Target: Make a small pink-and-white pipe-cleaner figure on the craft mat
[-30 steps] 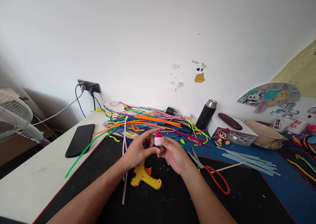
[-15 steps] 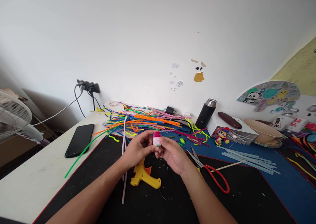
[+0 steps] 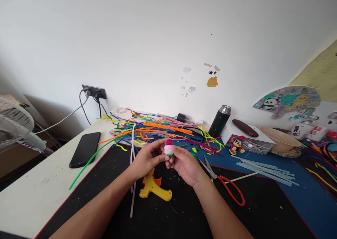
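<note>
The left hand [image 3: 144,160] and right hand [image 3: 189,165] both have a closed grip on the small pink-and-white fuzzy piece [image 3: 168,148], above the black mat [image 3: 184,218]. Squeezing too hard could flatten it; a slack pinch could drop it. A lowered left wrist might bump the yellow glue gun [image 3: 155,189] at seven o'clock; the parted scissors [image 3: 216,177] at four could nick the right forearm.

The phone [image 3: 85,149] lies left of the glue gun [image 3: 155,189], the scissors [image 3: 223,184] right of it, and the flask [image 3: 220,121] stands behind those scissors, left of the bowl [image 3: 279,140].
</note>
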`<state>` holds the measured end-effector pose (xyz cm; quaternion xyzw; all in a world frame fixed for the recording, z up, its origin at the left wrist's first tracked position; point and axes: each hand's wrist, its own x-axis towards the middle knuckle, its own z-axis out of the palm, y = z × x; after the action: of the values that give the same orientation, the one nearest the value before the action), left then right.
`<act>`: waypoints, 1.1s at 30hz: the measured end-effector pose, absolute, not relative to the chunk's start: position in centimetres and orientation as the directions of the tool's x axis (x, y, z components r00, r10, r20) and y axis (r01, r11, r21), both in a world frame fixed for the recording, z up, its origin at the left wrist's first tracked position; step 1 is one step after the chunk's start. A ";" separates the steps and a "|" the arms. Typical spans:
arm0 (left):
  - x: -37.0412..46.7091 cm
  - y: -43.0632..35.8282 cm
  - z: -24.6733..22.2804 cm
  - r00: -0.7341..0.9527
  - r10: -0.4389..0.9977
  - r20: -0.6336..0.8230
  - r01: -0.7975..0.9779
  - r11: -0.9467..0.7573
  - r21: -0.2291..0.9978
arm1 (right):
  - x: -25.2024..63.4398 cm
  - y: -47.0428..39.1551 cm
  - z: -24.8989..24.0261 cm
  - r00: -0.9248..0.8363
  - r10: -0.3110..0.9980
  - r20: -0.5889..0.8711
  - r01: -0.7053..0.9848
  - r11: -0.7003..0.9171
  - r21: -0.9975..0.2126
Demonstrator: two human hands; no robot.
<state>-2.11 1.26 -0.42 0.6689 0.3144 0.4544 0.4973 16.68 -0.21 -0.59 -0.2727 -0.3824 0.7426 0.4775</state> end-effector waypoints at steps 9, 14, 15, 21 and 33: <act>-1.8 1.0 0.0 0.397 0.870 0.291 -0.071 -0.288 0.955 | 16.6 -0.2 -0.7 -0.396 0.917 -0.040 -0.501 -0.252 -0.828; -2.1 1.1 0.0 0.415 0.863 0.286 -0.076 -0.281 0.957 | 16.7 -0.1 -0.8 -0.383 0.924 -0.021 -0.507 -0.229 -0.831; -2.1 1.1 0.0 0.417 0.863 0.286 -0.083 -0.277 0.957 | 16.7 -0.1 -0.8 -0.382 0.924 -0.022 -0.505 -0.229 -0.832; -1.7 0.8 0.4 0.414 0.865 0.284 -0.153 -0.242 0.958 | 16.7 0.0 -0.7 -0.390 0.920 -0.035 -0.491 -0.240 -0.837; -2.7 1.6 0.7 0.421 0.869 0.259 -0.228 -0.175 0.958 | 16.6 -0.2 -0.4 -0.418 0.908 -0.021 -0.465 -0.234 -0.854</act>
<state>-2.71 1.62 0.71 0.6064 0.2643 0.4687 0.5855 16.62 -0.24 -0.44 -0.2720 -0.4074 0.7370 0.4657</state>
